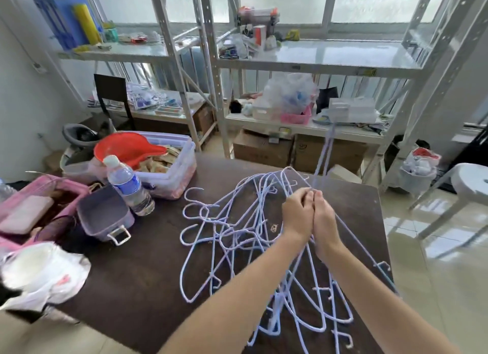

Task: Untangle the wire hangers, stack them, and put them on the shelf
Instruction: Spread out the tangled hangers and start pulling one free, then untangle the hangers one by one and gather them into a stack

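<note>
A tangle of several pale lilac wire hangers (232, 229) lies on the dark brown table (148, 282), hooks pointing left. My left hand (297, 216) and my right hand (324, 221) are pressed side by side over the right part of the pile, both closed on hanger wires. One hanger (326, 147) rises from my hands, blurred, toward the shelves. More hangers spread beneath my forearms toward the near edge. The metal shelf unit (330, 60) stands behind the table.
On the table's left stand a water bottle (129, 187), a grey tub (104, 216), a clear bin with a red scoop (163, 163), a pink basket (31, 208) and a plastic bag (45, 274). Cardboard boxes (264, 147) sit under the shelves; a white stool (470, 179) is at right.
</note>
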`<action>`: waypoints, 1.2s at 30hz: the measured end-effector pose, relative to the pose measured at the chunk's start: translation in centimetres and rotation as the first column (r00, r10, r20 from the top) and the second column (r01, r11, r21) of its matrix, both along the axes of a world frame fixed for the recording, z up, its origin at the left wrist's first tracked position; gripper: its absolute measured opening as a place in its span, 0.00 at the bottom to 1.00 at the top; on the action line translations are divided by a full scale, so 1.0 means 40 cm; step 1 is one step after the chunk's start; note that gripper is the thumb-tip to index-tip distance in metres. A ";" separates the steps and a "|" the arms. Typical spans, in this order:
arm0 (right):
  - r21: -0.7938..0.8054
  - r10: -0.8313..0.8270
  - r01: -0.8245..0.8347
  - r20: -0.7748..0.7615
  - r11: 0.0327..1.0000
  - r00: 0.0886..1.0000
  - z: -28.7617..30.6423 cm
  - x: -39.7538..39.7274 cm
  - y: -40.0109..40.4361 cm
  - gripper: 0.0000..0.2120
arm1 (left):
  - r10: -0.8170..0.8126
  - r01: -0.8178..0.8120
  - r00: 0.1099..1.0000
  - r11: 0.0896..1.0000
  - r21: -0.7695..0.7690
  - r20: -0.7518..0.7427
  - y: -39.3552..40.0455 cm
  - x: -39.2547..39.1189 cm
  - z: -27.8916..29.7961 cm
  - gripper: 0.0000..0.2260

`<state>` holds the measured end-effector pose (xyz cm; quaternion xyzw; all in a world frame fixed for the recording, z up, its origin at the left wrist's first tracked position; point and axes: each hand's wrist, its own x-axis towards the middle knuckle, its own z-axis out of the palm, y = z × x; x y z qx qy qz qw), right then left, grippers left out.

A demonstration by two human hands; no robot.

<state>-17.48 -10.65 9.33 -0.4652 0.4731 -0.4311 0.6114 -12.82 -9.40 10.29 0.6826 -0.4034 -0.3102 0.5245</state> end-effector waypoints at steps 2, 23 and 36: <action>-0.004 -0.015 0.015 -0.070 1.000 0.997 -0.004 -0.006 -0.007 0.17 | 0.080 -0.080 0.996 0.997 -0.005 -0.046 0.000 -0.009 -0.003 0.12; 0.021 0.098 -0.227 -0.937 0.974 0.335 -0.243 -0.241 -0.012 0.09 | 0.254 -0.261 0.965 0.940 -0.221 -0.060 -0.013 0.066 0.089 0.11; 0.094 0.336 -0.325 -0.162 0.941 0.928 -0.106 -0.039 0.077 0.19 | 0.314 -0.322 0.946 0.935 -0.150 -0.077 0.005 0.077 0.023 0.10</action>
